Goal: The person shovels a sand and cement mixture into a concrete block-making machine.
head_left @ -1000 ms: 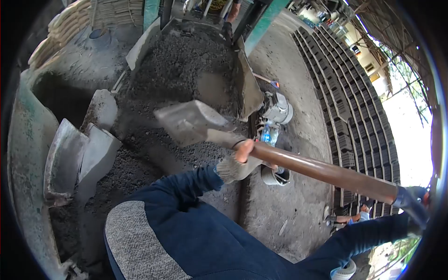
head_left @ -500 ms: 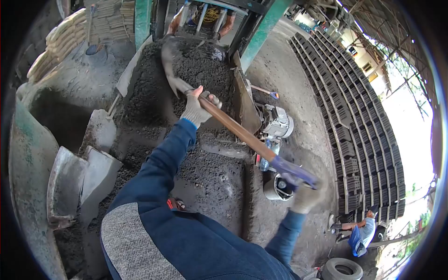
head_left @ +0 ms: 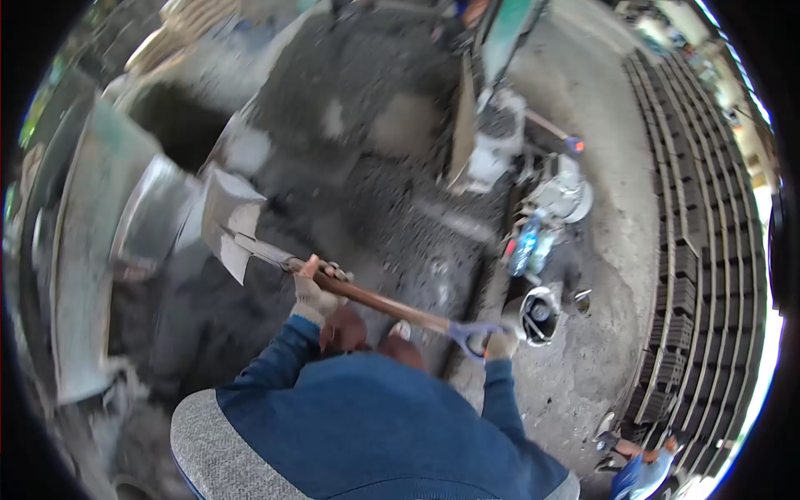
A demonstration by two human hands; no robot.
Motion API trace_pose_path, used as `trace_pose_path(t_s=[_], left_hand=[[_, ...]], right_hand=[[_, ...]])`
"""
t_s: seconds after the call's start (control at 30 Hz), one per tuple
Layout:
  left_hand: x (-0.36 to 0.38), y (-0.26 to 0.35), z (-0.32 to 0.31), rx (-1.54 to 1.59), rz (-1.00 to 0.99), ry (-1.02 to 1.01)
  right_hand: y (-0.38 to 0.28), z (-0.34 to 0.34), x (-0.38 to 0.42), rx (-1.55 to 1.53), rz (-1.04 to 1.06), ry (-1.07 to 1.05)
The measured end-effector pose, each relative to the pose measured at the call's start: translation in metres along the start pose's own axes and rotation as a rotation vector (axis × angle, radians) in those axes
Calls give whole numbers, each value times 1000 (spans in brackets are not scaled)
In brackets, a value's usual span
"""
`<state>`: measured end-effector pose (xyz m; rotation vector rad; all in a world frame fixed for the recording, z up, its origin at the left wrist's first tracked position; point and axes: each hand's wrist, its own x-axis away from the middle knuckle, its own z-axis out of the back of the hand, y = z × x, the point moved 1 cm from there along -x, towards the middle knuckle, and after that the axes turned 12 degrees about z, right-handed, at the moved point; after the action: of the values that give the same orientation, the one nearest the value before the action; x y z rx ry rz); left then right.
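A shovel (head_left: 379, 302) with a wooden shaft lies across the front of my body. Its pale metal blade (head_left: 233, 218) points left, and no load shows on it. My left hand (head_left: 315, 293), in a light glove, is closed around the shaft near the blade. At the other end, my gloved right hand (head_left: 502, 343) grips the purple handle (head_left: 471, 333); part of its fingers is hidden. Dark, damp loose mix (head_left: 333, 200) covers the ground beyond the shovel, blurred by motion.
Curved metal sheets (head_left: 154, 221) stand at the left. On the right are a motor (head_left: 562, 196), plastic bottles (head_left: 527, 246) and a bucket (head_left: 537, 317). Racks of dark blocks (head_left: 700, 242) line the far right, near a seated person (head_left: 650, 467). Another person's arm (head_left: 475, 12) shows at the top.
The shovel has swung from the dark pile at the top down and left, closer to my body. Both hands moved with it and kept their hold. The view has shifted too.
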<state>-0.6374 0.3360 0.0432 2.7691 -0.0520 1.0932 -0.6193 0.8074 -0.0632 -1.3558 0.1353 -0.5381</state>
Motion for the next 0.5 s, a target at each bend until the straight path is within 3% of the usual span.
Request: trace_pose_path(t_s=[0.07, 0.1, 0.13, 0.17, 0.2, 0.23, 0.27, 0.33, 0.43, 0.5], left_hand=[[18, 2, 78, 184, -111, 240], [28, 5, 117, 281, -141, 318], [48, 1, 150, 380, -169, 395], [72, -7, 174, 473, -181, 436], [95, -18, 191, 550, -225, 471], [119, -30, 206, 633, -273, 500], [142, -43, 222, 721, -326, 524], [166, -72, 288, 832, -355, 506], [202, -111, 316, 915, -401, 667], [214, -128, 331, 988, -334, 622]], right_hand=[[-28, -25, -5, -207, -86, -236], [-78, -53, 7, 55, 40, -308], [-78, -67, 3, -8, 143, -437], [-92, -81, 5, 32, 97, -547], [-91, -95, 2, 49, 250, -665], [-93, -110, 5, 84, 242, -741], [-113, -123, 15, 257, 494, -853], [-133, -148, 43, 300, 563, -1030], [-159, -170, 106, 259, 517, -1298], [-183, -178, 166, 238, 461, -1471]])
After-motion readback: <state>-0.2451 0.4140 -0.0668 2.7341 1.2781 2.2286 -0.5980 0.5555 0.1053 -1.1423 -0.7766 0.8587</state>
